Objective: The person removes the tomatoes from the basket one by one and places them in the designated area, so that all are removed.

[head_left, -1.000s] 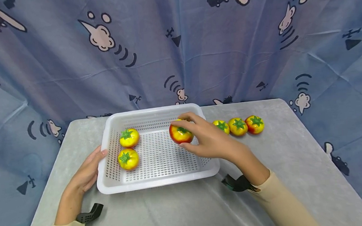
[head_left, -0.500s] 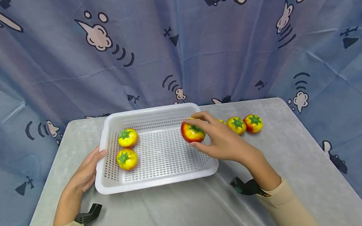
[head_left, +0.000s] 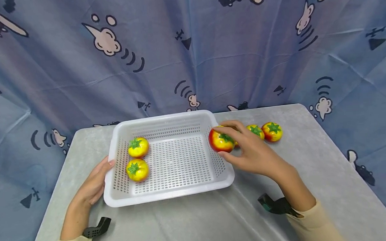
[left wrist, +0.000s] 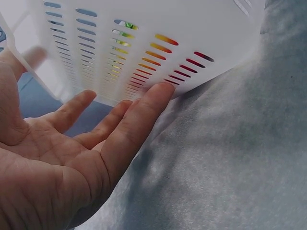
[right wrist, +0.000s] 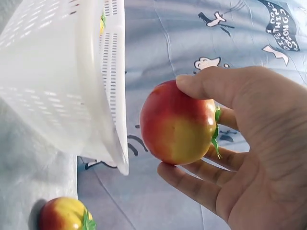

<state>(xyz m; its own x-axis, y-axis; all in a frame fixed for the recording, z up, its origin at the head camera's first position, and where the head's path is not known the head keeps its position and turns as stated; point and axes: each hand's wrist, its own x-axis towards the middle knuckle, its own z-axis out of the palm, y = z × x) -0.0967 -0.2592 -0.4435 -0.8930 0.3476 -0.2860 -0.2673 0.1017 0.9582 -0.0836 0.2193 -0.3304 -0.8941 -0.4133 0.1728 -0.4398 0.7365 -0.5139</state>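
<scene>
My left hand (head_left: 93,183) grips the left end of a white perforated plastic basket (head_left: 168,196), thumb over the rim and fingers against the outer wall. The left wrist view shows those fingertips touching the slotted wall (left wrist: 158,21). My right hand (head_left: 257,152) pinches a red and yellow tomato (head_left: 220,141) with a green star-shaped top, held at the basket's right rim. In the right wrist view this tomato (right wrist: 178,124) is just outside the rim, between thumb and fingers. Two yellow tomatoes, a back one (head_left: 138,148) and a front one (head_left: 137,170), sit inside at the left.
More tomatoes lie in a row on the grey-covered table (head_left: 311,173), right of the basket. The farthest tomato (head_left: 274,132) and its neighbour (head_left: 256,130) show; another is mostly hidden behind the held one. A blue patterned curtain (head_left: 164,46) hangs behind the table.
My right hand has carried the tomato rightward, from above the basket's inside to its right rim. The left hand and basket have stayed in place.
</scene>
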